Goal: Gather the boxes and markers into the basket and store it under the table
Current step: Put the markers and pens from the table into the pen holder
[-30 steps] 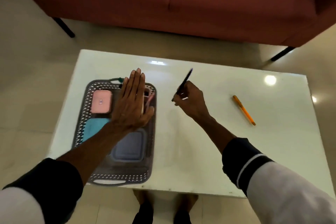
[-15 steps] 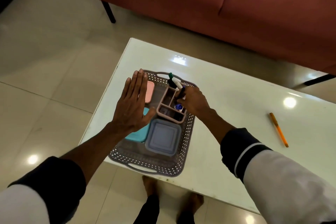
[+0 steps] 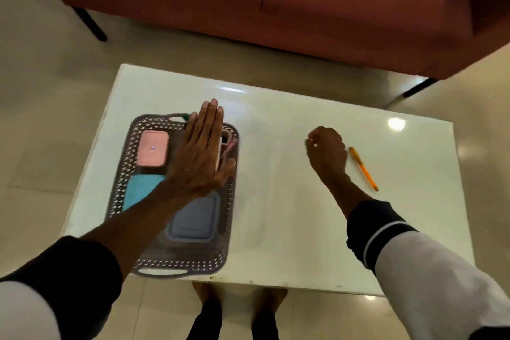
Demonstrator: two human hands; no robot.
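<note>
Step in hand: I judge I am going for the last loose marker, the orange marker (image 3: 363, 168) lying alone on the white surface (image 3: 276, 201).
My right hand: my right hand (image 3: 327, 153) is loosely curled with nothing in it, just beside the near end of the marker and not yet touching it.
My left hand: my left hand (image 3: 200, 157) is flat, fingers straight and together, over the far right part of the basket (image 3: 121, 193); I cannot tell whether it presses down or only hovers.
Basket: it sits at the left end of the surface, well apart from the marker. Inside I see a pink box (image 3: 152, 148), a teal box (image 3: 140, 189) and a grey-blue box (image 3: 191, 219), with a pink divided tray (image 3: 226, 148) mostly hidden under my left hand.
How to do it well: I should open thumb and forefinger and pinch the barrel near its middle, so it lifts level and does not roll on the glossy top.
Carrying it over: move my left hand aside before I bring the marker in, so the tray slots are open to drop it into.
Left to do: this marker, then the basket goes under the table.
</note>
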